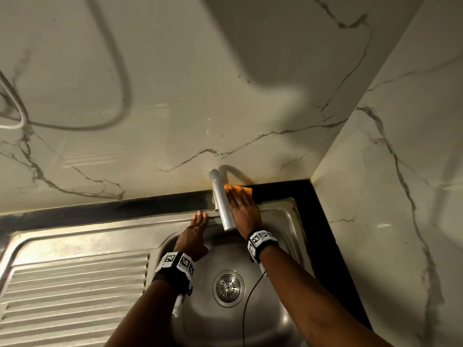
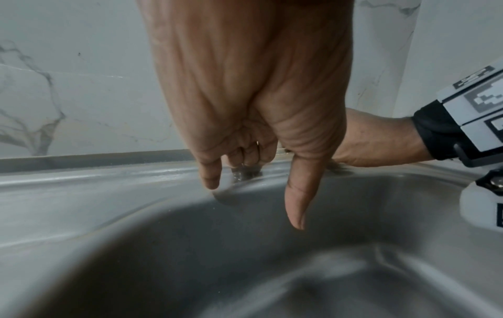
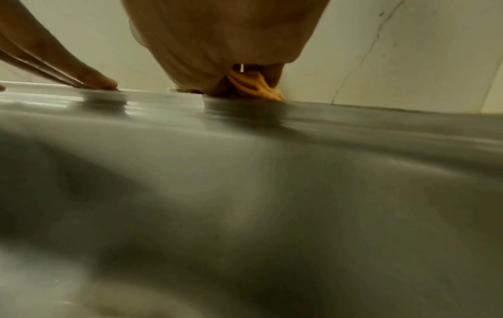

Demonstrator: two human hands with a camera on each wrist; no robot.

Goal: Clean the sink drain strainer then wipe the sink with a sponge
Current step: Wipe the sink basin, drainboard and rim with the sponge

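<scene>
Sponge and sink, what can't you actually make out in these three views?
- Sponge: head view shows only orange corners; the right hand lies flat over it.
- Faucet base: hidden behind its own spout in the head view.
- Sink basin: blurred in the right wrist view; dirt cannot be judged.
- Strainer: too small in the head view to tell whether it is clean.
- Left hand fingertips: partly hidden behind the palm in the left wrist view.
</scene>
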